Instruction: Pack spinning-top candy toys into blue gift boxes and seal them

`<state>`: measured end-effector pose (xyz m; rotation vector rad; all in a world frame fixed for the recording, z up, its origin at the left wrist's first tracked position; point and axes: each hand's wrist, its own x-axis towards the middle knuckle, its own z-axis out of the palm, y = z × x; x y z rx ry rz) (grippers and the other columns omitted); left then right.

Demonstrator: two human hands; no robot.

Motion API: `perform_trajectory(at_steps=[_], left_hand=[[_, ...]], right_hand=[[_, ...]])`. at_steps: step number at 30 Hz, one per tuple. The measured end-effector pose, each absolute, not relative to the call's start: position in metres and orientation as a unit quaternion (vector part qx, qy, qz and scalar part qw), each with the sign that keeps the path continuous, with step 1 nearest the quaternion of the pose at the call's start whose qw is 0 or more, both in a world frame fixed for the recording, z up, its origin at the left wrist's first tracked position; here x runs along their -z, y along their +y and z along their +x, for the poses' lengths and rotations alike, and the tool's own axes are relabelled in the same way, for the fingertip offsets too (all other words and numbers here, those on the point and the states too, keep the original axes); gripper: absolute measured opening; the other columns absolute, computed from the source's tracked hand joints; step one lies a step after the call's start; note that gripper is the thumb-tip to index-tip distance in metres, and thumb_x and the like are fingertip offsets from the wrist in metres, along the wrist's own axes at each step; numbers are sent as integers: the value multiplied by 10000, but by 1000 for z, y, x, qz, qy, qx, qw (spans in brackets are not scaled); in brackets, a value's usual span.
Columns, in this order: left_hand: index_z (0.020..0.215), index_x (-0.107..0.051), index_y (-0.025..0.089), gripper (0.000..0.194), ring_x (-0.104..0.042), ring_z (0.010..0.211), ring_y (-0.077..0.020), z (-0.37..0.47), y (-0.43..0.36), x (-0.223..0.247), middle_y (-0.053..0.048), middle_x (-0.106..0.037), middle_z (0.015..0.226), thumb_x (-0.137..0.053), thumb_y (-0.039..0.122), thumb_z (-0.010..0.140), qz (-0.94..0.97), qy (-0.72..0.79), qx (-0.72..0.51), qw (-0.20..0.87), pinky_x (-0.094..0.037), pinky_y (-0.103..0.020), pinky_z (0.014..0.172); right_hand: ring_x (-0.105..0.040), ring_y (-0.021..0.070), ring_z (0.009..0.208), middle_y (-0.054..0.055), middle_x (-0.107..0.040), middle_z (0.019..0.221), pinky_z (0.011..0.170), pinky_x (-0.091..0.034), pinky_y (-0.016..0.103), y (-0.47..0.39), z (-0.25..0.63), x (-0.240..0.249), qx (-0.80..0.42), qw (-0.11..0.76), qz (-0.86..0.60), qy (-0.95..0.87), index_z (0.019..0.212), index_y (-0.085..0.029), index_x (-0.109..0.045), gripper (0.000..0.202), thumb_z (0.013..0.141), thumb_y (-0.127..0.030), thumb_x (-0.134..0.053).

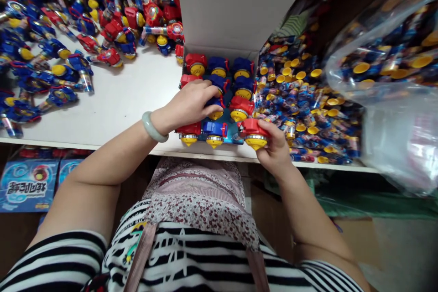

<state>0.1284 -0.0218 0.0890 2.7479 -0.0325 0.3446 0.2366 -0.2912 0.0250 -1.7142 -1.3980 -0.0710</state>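
Note:
An opened box (228,140) stands before me with its pale lid (236,4) raised, holding rows of red and blue spinning-top toys with yellow tips. My left hand (190,102) reaches into it, thumb and fingers closed around a blue spinning top (215,113) in the third row. At the front right corner, my right hand (275,148) grips a red spinning top (253,133), its yellow tip facing me. Beside it in the front row sit another blue top (215,133) and a red top (188,134). My left fingers partly cover the toys beneath.
Loose red and blue toys (112,32) are heaped on the white table (119,100) at left. Right of the box lie many small tubes with yellow caps (301,100), beside a clear plastic bag (393,123). Printed blue boxes (29,185) sit below the table edge at left.

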Motion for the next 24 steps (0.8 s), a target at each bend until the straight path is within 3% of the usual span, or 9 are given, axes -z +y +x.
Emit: perform_trajectory(at_steps=[5,11,17,20,24], left_hand=[[1064,-654,148,271,-596,942,-233,127,-22,-88,-100,-645,994,-632,378,922,975,-11,-129,180,-454,-353,856],[1069,-653,152,268,-596,950,-233,126,-22,-89,-101,-645,1000,-628,377,925,975,-8,-126,180,-451,-355,866],[1072,-652,156,274,-601,966,-243,127,-22,-90,-102,-652,1012,-644,378,913,975,-6,-118,186,-460,-361,873],[1076,-652,157,271,-600,978,-246,127,-22,-91,-104,-652,1024,-647,372,912,975,-6,-117,190,-457,-366,885],[1080,-656,146,278,-600,970,-249,127,-21,-92,-111,-652,1021,-634,373,922,975,-5,-105,193,-454,-368,884]], right_hand=[[-647,249,1176,48,-622,1283,982,-577,462,-293,242,-7,88,481,-678,-549,1492,-413,-347,729,865,-155,-615],[-672,224,1129,25,-626,1305,944,-583,458,-288,243,-16,-37,502,-639,-581,1448,-481,-364,692,888,-159,-611],[-637,261,1193,88,-607,1316,1014,-565,470,-288,232,-25,27,414,-745,-523,1472,-349,-360,637,891,-184,-564],[-644,258,1174,92,-602,1317,1012,-566,462,-293,236,-26,44,423,-748,-510,1458,-332,-363,637,874,-192,-575],[-666,232,1116,67,-639,1255,951,-580,416,-290,245,-18,-50,405,-710,-574,1422,-338,-427,640,833,-130,-567]])
